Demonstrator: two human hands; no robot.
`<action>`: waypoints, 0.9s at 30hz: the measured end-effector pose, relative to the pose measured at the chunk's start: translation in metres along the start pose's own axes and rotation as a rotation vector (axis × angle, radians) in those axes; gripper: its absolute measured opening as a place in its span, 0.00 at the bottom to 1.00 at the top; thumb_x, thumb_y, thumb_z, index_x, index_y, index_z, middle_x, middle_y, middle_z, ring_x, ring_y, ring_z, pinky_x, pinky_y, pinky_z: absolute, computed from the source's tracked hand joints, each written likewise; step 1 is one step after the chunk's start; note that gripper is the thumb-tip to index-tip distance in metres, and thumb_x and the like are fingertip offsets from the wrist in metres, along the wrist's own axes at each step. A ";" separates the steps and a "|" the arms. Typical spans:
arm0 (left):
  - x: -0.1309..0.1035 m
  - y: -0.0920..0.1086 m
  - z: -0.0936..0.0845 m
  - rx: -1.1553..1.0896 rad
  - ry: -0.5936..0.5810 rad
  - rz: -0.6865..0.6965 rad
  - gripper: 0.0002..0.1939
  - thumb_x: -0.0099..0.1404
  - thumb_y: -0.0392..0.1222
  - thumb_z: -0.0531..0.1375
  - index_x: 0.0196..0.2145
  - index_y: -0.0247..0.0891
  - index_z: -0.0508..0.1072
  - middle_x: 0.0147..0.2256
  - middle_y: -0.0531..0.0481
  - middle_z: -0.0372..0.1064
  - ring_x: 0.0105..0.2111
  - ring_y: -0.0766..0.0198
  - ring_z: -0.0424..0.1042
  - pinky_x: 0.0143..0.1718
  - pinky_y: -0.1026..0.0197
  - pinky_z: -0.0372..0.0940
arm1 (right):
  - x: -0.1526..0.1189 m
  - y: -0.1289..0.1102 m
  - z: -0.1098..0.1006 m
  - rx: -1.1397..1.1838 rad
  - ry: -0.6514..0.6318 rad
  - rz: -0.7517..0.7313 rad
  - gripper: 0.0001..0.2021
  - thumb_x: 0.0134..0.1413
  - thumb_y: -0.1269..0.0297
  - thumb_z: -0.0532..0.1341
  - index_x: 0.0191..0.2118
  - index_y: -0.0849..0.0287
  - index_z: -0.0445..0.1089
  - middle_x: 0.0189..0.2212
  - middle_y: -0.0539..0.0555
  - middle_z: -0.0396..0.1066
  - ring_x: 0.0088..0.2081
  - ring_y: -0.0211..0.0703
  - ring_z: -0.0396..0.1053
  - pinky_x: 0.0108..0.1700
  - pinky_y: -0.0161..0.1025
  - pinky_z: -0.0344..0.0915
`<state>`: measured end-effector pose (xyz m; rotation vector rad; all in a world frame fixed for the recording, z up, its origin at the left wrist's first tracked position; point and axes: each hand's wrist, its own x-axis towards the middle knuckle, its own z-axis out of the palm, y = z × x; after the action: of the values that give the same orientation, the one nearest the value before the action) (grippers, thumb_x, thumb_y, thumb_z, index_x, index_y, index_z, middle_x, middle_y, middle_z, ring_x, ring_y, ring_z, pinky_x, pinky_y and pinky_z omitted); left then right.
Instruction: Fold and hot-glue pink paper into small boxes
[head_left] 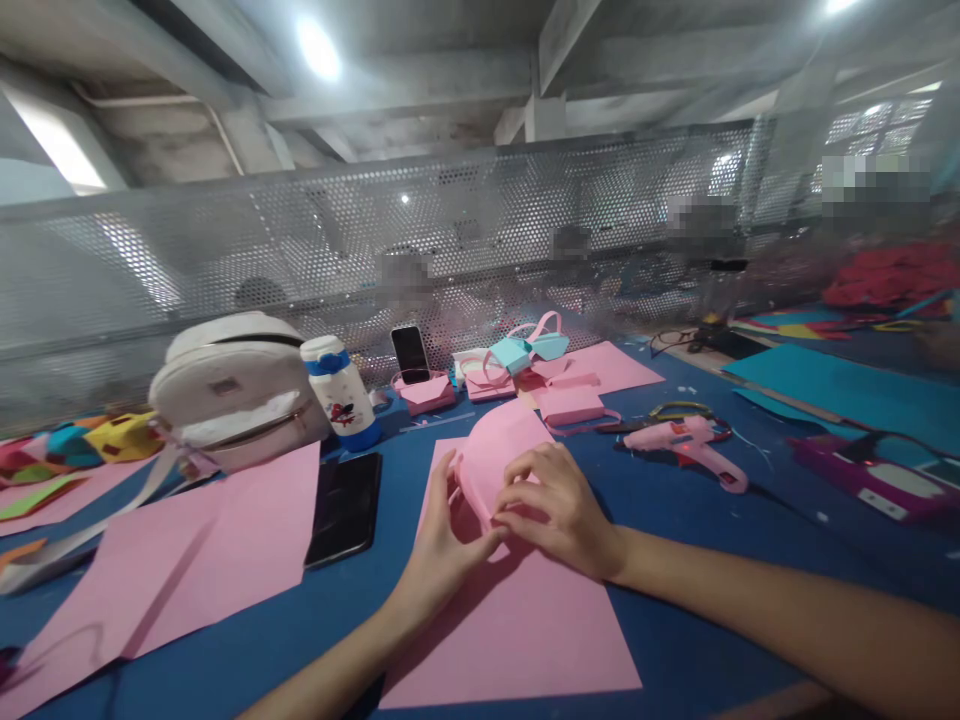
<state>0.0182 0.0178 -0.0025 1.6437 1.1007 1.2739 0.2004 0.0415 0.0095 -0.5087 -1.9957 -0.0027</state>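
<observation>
Curved pink piece (499,435), held over a flat pink sheet (517,640); the left hand (433,530) cups its eight-o'clock side, thumb and fingers spread apart; the right hand (559,510), fingers bunched, appears to pinch its edge at six o'clock; the piece looks light, soft and easily creased, best held by its edges; a glue gun (682,440) lies at three o'clock, a phone (346,508) at nine.

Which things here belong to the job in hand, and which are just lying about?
In the job: curved pink piece, held by left hand and right hand; pink sheet beneath; probably the pink glue gun.

Seemingly lying about: white backpack; bottle; flat black phone; propped phone; purple device.
</observation>
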 end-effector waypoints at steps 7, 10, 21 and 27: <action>-0.001 0.001 0.000 0.018 -0.001 -0.016 0.41 0.56 0.41 0.66 0.61 0.50 0.50 0.61 0.45 0.55 0.62 0.50 0.58 0.63 0.43 0.54 | 0.000 0.000 0.000 -0.001 0.017 -0.009 0.08 0.64 0.62 0.61 0.34 0.55 0.74 0.34 0.51 0.71 0.37 0.43 0.64 0.43 0.43 0.57; 0.000 0.001 0.001 0.027 -0.003 -0.013 0.41 0.56 0.41 0.66 0.61 0.49 0.50 0.61 0.44 0.55 0.62 0.50 0.58 0.63 0.43 0.54 | 0.000 0.000 0.000 0.009 0.027 -0.017 0.08 0.64 0.61 0.62 0.34 0.56 0.75 0.34 0.51 0.71 0.37 0.43 0.65 0.42 0.43 0.57; -0.001 -0.002 0.000 0.062 0.010 -0.027 0.42 0.55 0.41 0.67 0.62 0.47 0.51 0.62 0.43 0.54 0.63 0.49 0.57 0.65 0.44 0.51 | 0.000 -0.002 0.000 0.003 -0.016 -0.002 0.06 0.63 0.64 0.61 0.34 0.54 0.74 0.34 0.52 0.72 0.37 0.44 0.65 0.42 0.44 0.59; -0.001 0.001 0.001 0.044 0.016 -0.036 0.43 0.54 0.42 0.68 0.62 0.47 0.51 0.62 0.43 0.55 0.63 0.47 0.57 0.64 0.44 0.53 | 0.000 -0.006 0.001 0.079 0.041 0.028 0.07 0.65 0.64 0.59 0.34 0.56 0.71 0.35 0.53 0.69 0.37 0.44 0.65 0.42 0.43 0.59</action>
<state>0.0190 0.0167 -0.0018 1.6411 1.1706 1.2492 0.1980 0.0367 0.0105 -0.4821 -1.9407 0.0822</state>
